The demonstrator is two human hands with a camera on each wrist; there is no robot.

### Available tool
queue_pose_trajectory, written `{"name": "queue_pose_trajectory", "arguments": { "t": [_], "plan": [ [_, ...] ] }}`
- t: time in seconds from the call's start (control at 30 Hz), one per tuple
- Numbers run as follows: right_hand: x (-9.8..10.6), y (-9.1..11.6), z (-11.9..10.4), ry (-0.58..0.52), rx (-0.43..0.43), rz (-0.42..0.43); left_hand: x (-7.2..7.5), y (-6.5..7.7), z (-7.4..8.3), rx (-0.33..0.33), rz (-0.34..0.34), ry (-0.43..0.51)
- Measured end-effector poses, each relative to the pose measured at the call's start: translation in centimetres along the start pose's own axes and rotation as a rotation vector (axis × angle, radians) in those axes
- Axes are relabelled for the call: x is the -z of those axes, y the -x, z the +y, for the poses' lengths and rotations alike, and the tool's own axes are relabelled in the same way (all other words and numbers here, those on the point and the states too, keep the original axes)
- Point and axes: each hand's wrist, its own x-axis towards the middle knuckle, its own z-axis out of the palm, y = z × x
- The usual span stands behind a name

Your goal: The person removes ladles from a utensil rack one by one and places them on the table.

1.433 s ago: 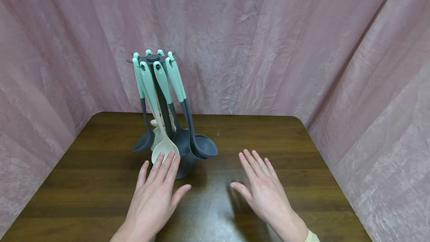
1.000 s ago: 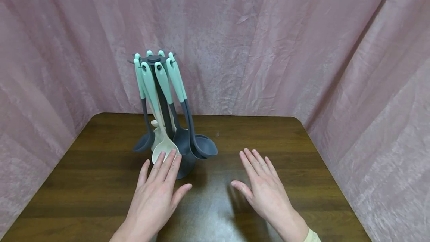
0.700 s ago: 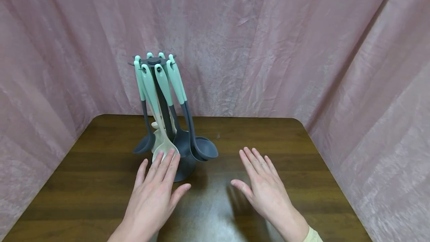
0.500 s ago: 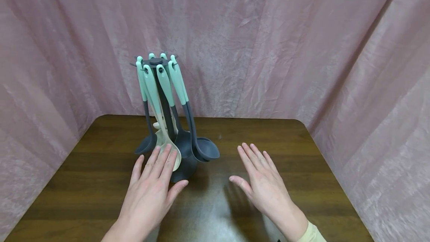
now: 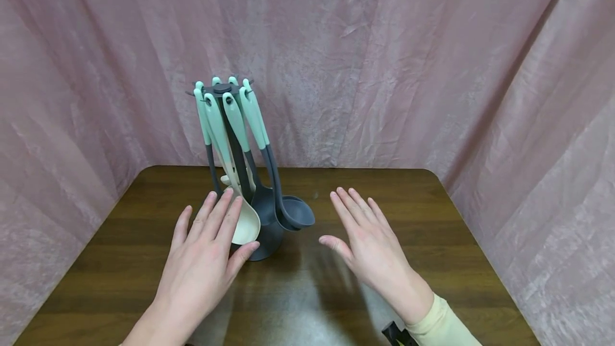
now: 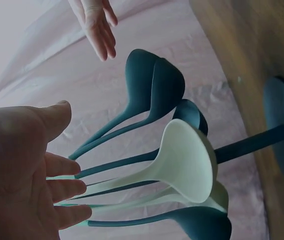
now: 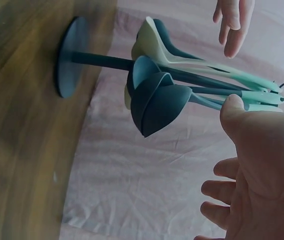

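A rotating-style utensil stand with a dark grey round base [image 5: 269, 247] stands upright on the left half of the table. Several kitchen tools with mint-green handles hang from its top ring [image 5: 222, 89]. Among them are a cream ladle [image 5: 247, 226] at the front and dark grey ladles [image 5: 298, 211] on the right side. My left hand [image 5: 202, 266], fingers straight, hovers in front of the stand and hides part of its left side. In the left wrist view, a gap separates that palm [image 6: 12, 170] from the ladle bowls. Held flat in the air, my right hand [image 5: 372, 244] is right of the stand, holding nothing.
The brown wooden table [image 5: 375, 186] has rounded far corners. Pink curtains [image 5: 307, 57] hang behind it and along both sides. A black object [image 5: 399, 334] shows at the right wrist, beside a pale yellow sleeve [image 5: 442, 324].
Both hands have moved up the head view and slightly left, the left hand more so. More of the cream ladle's bowl shows now. The stand stays in place.
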Motion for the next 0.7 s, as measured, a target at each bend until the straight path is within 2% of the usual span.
{"name": "queue_pose_trajectory", "arguments": {
  "t": [0.37, 0.7],
  "plan": [
    [0.6, -2.2, -0.4, 0.013, 0.035, 0.015, 1.6, -1.5, -0.8, -0.013, 0.05, -0.012],
    [0.6, -3.9, -1.3, 0.005, 0.044, 0.021, 3.5, -3.3, -0.8, -0.083, 0.155, -0.024]
  ]
}}
